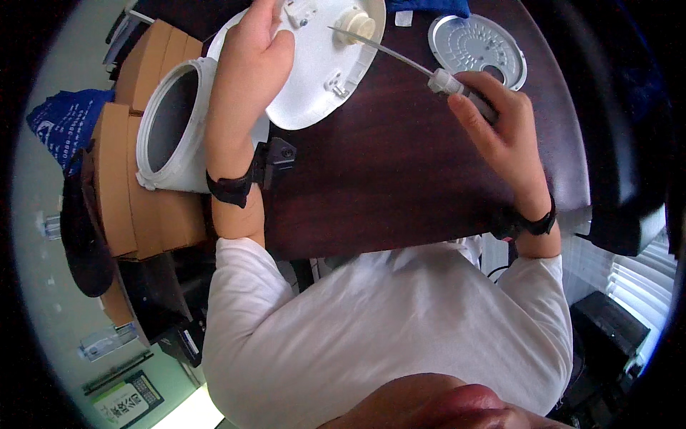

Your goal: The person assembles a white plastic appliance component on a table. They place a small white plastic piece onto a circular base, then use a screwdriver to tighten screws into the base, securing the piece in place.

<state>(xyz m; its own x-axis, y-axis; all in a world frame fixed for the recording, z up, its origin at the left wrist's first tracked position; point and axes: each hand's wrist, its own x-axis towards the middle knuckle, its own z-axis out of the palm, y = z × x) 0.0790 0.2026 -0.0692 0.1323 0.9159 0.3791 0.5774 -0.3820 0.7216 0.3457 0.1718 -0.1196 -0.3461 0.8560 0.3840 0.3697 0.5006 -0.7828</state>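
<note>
A large rounded white plastic cover (pixel 318 79) lies tilted at the top of the head view, its inner side showing small fittings. My left hand (pixel 254 53) is over its left part and seems to grip it; the upper frame edge cuts off most of the fingers. A cream round knob-like part (pixel 356 26) stands out from the cover. Closed around the handle of a screwdriver (pixel 404 61), my right hand (pixel 496 118) is to the right of the cover. The thin metal shaft points left, and its tip appears in front of the cover by the cream part.
A white cylindrical housing (pixel 200 164) with a dark opening lies left of my left forearm, beside cardboard boxes (pixel 153 207). A silver-grey round perforated plate (pixel 479 50) rests on the dark wooden table (pixel 371 186). Blue cloth (pixel 429 6) lies at the far edge.
</note>
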